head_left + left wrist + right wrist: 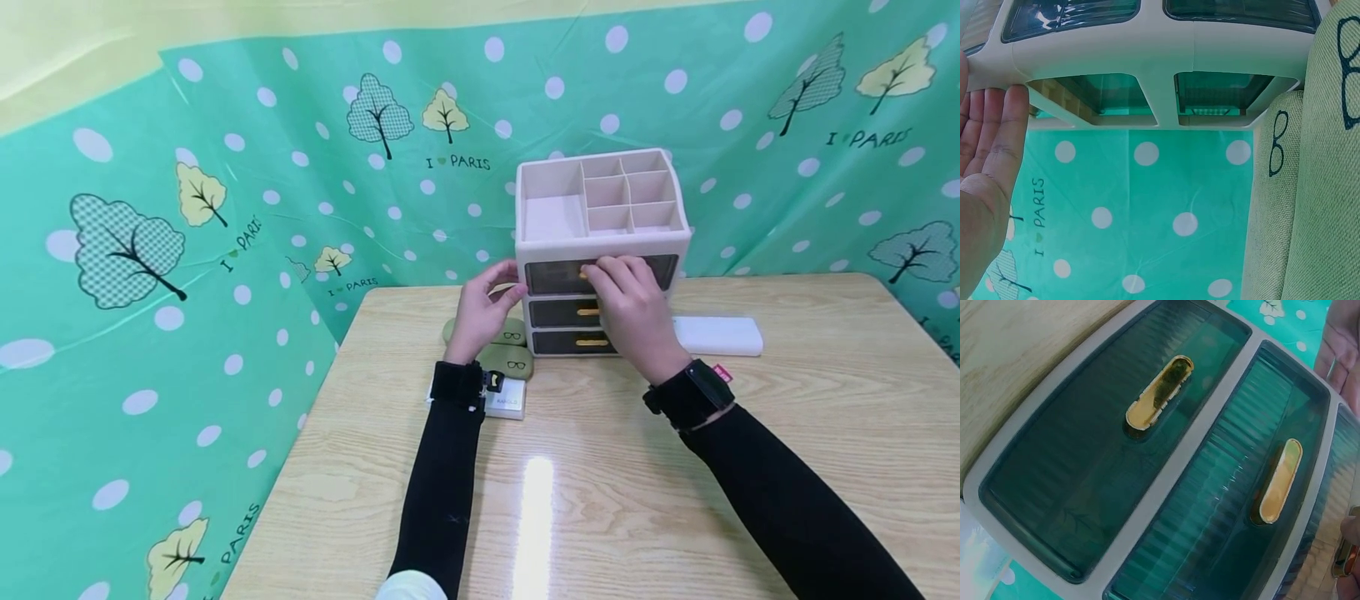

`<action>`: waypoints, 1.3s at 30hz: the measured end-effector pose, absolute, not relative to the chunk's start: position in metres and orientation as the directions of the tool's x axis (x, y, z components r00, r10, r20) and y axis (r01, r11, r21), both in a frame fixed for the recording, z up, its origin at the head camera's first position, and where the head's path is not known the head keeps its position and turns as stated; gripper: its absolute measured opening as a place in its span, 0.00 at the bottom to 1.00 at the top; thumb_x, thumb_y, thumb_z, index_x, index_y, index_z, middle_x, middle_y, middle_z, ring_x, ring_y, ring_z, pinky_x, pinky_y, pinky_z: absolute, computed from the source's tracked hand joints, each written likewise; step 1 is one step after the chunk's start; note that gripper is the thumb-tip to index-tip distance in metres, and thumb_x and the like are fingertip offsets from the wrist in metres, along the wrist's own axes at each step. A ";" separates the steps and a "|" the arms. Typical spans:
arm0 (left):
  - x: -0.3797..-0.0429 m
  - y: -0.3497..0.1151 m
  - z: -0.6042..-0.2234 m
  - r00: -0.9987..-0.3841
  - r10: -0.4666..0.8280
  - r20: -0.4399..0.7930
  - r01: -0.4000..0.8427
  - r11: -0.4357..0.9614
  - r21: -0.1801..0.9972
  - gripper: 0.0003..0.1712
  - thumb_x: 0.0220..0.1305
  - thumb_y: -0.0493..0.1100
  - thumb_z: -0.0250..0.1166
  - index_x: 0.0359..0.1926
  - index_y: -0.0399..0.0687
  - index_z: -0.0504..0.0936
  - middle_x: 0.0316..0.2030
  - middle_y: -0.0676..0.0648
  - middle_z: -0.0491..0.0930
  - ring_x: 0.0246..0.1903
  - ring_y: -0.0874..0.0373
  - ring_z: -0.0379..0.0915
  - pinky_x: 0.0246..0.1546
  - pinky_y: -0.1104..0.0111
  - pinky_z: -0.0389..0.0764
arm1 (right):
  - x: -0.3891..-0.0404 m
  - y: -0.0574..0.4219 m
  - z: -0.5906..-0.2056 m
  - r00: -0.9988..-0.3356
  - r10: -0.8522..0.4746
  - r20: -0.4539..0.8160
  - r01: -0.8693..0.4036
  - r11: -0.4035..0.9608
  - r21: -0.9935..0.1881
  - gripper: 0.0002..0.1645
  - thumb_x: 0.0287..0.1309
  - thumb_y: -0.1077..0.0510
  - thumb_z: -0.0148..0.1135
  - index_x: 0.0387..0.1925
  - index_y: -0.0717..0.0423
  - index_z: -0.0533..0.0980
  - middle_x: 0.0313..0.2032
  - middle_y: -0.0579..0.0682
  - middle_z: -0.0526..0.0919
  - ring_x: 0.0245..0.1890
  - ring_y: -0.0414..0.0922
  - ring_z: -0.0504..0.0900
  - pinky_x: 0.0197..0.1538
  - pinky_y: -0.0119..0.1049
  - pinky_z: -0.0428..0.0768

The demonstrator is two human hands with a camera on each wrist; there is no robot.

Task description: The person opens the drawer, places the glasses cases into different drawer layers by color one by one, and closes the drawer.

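Drawer organizer point(603, 249), right of centre: right hand point(636, 312) pinched its half-hidden top handle point(583, 272). Left hand point(483, 312), uncurled, touched the organizer's edge.

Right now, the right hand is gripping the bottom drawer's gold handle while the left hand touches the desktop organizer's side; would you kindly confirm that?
"Bottom" is the mistake: the head view shows the right hand gripping the gold handle of the top drawer. The left hand does touch the side of the desktop organizer.
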State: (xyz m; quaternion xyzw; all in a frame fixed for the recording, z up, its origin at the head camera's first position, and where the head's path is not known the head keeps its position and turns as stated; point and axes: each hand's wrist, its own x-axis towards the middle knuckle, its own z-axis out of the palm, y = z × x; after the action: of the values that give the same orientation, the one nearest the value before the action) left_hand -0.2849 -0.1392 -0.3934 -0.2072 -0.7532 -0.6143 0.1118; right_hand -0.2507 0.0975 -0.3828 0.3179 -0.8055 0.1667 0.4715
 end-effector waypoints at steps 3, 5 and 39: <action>-0.279 -0.137 -0.387 -0.892 0.174 0.416 0.444 0.167 0.881 0.19 0.69 0.32 0.65 0.60 0.34 0.79 0.53 0.38 0.82 0.56 0.49 0.78 0.57 0.63 0.82 | -0.249 0.098 -0.383 -0.365 -0.366 0.856 -0.662 0.749 0.038 0.18 0.58 0.79 0.63 0.50 0.71 0.79 0.46 0.67 0.82 0.48 0.66 0.77 0.56 0.56 0.78; -0.274 -0.136 -0.382 -0.895 0.174 0.410 0.438 0.170 0.883 0.19 0.69 0.32 0.65 0.59 0.33 0.79 0.53 0.37 0.82 0.56 0.48 0.78 0.57 0.64 0.82 | -0.247 0.098 -0.383 -0.375 -0.375 0.848 -0.662 0.749 0.038 0.17 0.59 0.77 0.63 0.51 0.72 0.79 0.46 0.67 0.82 0.48 0.66 0.77 0.56 0.56 0.78; -0.288 -0.141 -0.397 -0.879 0.182 0.440 0.465 0.135 0.875 0.19 0.68 0.36 0.67 0.59 0.39 0.81 0.53 0.42 0.83 0.55 0.52 0.79 0.56 0.64 0.83 | -0.240 0.104 -0.433 -0.454 -0.421 0.786 -0.685 0.729 -0.006 0.16 0.56 0.73 0.69 0.47 0.70 0.80 0.42 0.64 0.82 0.43 0.62 0.78 0.46 0.52 0.81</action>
State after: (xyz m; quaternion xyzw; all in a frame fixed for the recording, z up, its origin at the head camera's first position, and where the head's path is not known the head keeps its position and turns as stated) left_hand -0.2884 -0.1406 -0.3966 -0.2175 -0.7447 -0.6205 0.1140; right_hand -0.2396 0.1042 -0.4331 0.3303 -0.8368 0.1632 0.4049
